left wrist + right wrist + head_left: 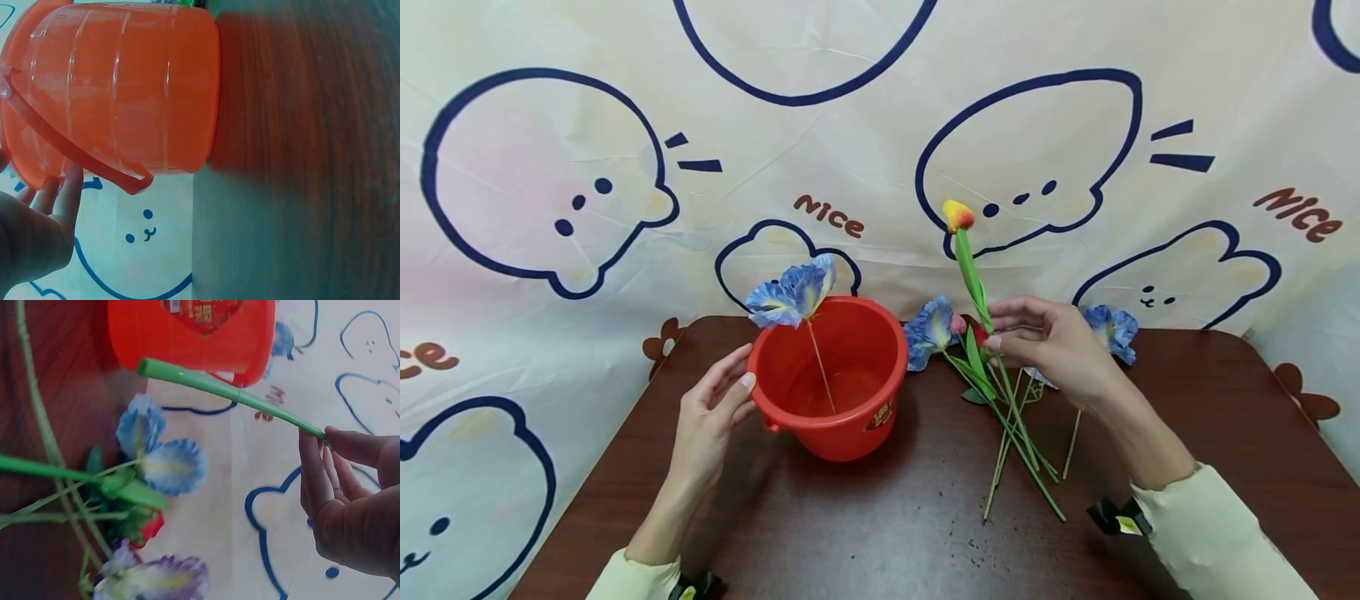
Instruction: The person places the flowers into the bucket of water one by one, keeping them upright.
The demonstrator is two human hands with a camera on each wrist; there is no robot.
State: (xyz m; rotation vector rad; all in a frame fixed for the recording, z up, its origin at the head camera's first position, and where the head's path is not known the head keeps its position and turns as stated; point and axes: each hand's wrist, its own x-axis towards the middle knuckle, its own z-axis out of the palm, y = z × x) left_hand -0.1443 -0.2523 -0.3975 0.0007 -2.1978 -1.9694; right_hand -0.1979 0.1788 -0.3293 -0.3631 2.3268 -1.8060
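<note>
A red plastic bucket (841, 440) stands upright on the table. My left hand (709, 421) holds its rim from the left side, thumb and fingers at the edge; the bucket's handle (75, 150) hangs down in the left wrist view. A blue artificial iris (786, 293) leans inside the bucket, its bloom above the rim. To the right of the bucket, my right hand (1067, 346) pinches the green stem of a yellow-and-red artificial tulip (958, 217) between thumb and fingertips. The tulip is upright, its bloom at the top and its stem (237, 394) pointing down.
Under the right hand lie several artificial flowers: a blue iris (929, 333), a red bloom (149, 528), a purple-white bloom (165, 581) and crossing green stems. Another blue flower (1112, 332) lies right of them. Dark crumbs dot the brown table (880, 542). A printed cloth (865, 167) hangs behind.
</note>
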